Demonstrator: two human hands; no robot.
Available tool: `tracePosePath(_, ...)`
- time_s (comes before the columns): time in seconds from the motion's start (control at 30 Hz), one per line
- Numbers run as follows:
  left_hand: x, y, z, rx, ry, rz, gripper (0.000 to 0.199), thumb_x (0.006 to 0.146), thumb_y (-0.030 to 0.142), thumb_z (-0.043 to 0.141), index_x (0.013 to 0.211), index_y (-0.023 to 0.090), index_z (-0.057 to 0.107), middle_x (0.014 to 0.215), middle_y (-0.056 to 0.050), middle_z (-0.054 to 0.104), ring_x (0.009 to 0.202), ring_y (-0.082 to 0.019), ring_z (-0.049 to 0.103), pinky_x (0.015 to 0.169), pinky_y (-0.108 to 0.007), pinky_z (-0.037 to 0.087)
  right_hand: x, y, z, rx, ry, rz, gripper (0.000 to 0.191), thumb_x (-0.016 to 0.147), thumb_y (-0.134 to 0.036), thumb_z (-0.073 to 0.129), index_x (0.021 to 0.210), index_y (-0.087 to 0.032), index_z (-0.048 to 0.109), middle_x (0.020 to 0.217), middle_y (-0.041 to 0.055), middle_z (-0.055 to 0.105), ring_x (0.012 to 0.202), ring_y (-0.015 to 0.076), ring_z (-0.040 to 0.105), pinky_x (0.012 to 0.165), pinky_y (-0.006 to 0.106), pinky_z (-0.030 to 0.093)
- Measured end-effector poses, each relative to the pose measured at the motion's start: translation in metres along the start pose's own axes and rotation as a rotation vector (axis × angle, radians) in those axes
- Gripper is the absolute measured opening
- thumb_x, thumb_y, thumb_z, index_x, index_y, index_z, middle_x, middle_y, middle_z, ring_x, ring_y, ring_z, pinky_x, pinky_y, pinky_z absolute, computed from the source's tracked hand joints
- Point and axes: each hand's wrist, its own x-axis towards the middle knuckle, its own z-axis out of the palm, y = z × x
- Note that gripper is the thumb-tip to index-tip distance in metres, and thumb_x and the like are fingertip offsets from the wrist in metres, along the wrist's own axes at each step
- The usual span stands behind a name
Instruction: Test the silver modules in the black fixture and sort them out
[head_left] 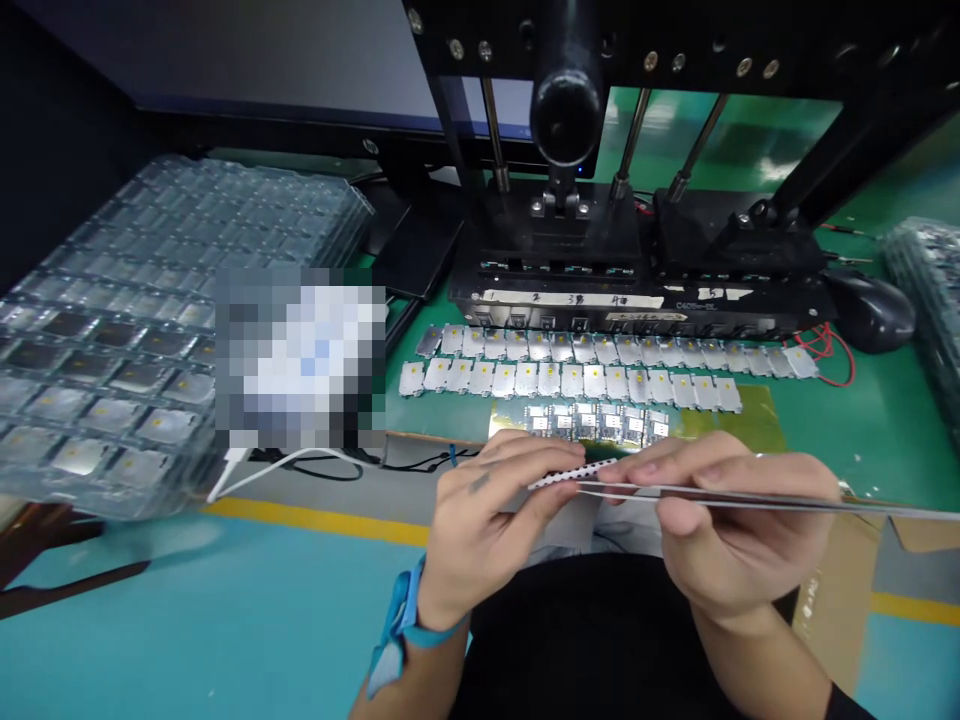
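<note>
Head view: the left hand (487, 530) pinches a white perforated strip (571, 475). The right hand (731, 525) pinches steel tweezers (832, 503), tips at its edge.

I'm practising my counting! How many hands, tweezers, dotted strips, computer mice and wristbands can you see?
Hands, the left hand and the right hand: 2
Tweezers: 1
White dotted strip: 1
Computer mouse: 1
Blue wristband: 1
Total: 6
</note>
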Motion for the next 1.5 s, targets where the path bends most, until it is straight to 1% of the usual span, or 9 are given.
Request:
tracePosePath(0.27,0.003,0.008,0.008,0.028,-0.026,-0.008,0.017,0.091,0.013,0.069,0.107,0.019,0.068,0.097,-0.002,0.077,0.090,-0.013,0.073,0.080,-0.028,0.061,-0.001,-0.002,-0.006,0.011,0.029,0.018,0.028,0.085,-0.009,0.073,0.111,-0.018,0.068,0.092,0.0043,0.071,0.079,0.0226,0.074,0.064,0.036,0.068)
tracePosePath(0.73,0.003,0.011,0.014,0.067,-0.041,-0.026,0.017,0.091,0.013,0.068,0.107,0.020,0.068,0.098,-0.001,0.077,0.090,-0.013,0.073,0.081,-0.029,0.061,-0.007,0.003,-0.012,0.033,0.043,-0.015,0.035,0.084,-0.002,0.071,0.115,-0.017,0.063,0.094,0.0045,0.071,0.084,0.0222,0.073,0.068,0.037,0.068)
tracePosePath(0.87,0.002,0.008,0.015,0.065,-0.037,-0.018,0.017,0.091,0.013,0.067,0.107,0.020,0.067,0.097,-0.001,0.076,0.091,-0.013,0.073,0.081,-0.028,0.061,-0.006,0.002,-0.011,0.043,0.054,0.019,0.029,0.086,-0.006,0.071,0.111,-0.018,0.063,0.091,0.0031,0.071,0.079,0.0204,0.073,0.064,0.035,0.068)
tracePosePath(0.97,0.001,-0.001,0.012,0.161,-0.043,0.013,0.016,0.091,0.012,0.066,0.106,0.020,0.067,0.100,-0.002,0.076,0.098,-0.015,0.072,0.086,-0.029,0.060,-0.002,0.004,-0.014,-0.037,0.129,0.042,0.028,0.088,-0.004,0.067,0.109,-0.021,0.061,0.086,0.0013,0.069,0.073,0.0189,0.071,0.060,0.034,0.066)
tracePosePath(1.07,0.001,-0.012,0.008,0.276,-0.113,0.102,0.017,0.092,0.012,0.065,0.106,0.021,0.067,0.102,-0.002,0.076,0.111,-0.019,0.069,0.094,-0.035,0.057,0.005,0.010,-0.021,-0.247,0.156,0.087,0.026,0.087,-0.003,0.067,0.102,-0.023,0.061,0.086,0.0013,0.068,0.073,0.0180,0.070,0.057,0.031,0.063)
tracePosePath(1.17,0.001,-0.018,0.006,0.370,-0.200,0.182,0.016,0.094,0.014,0.062,0.108,0.020,0.066,0.111,-0.003,0.076,0.122,-0.020,0.064,0.100,-0.038,0.054,0.011,0.021,-0.028,-0.440,0.103,0.196,0.018,0.087,-0.014,0.072,0.096,-0.024,0.060,0.085,0.0000,0.068,0.068,0.0148,0.069,0.056,0.026,0.060)
tracePosePath(1.23,0.002,-0.019,0.006,0.432,-0.238,0.203,0.015,0.095,0.016,0.060,0.108,0.020,0.066,0.117,-0.004,0.074,0.125,-0.021,0.063,0.100,-0.038,0.054,0.014,0.028,-0.030,-0.499,0.034,0.270,0.016,0.089,-0.022,0.073,0.096,-0.023,0.058,0.083,-0.0008,0.069,0.067,0.0136,0.069,0.057,0.024,0.060)
tracePosePath(1.33,0.003,-0.018,0.008,0.479,-0.268,0.214,0.015,0.096,0.016,0.060,0.109,0.019,0.065,0.118,-0.004,0.074,0.123,-0.020,0.064,0.100,-0.037,0.053,0.017,0.037,-0.030,-0.512,-0.039,0.352,0.017,0.092,-0.029,0.069,0.097,-0.023,0.054,0.083,-0.0013,0.069,0.067,0.0130,0.069,0.058,0.023,0.060)
tracePosePath(1.5,0.004,-0.019,0.010,0.493,-0.263,0.232,0.014,0.095,0.017,0.061,0.108,0.018,0.065,0.117,-0.005,0.075,0.118,-0.019,0.067,0.100,-0.035,0.052,0.016,0.041,-0.030,-0.520,-0.067,0.388,0.018,0.094,-0.030,0.067,0.097,-0.022,0.052,0.083,-0.0017,0.069,0.067,0.0117,0.068,0.058,0.021,0.059)
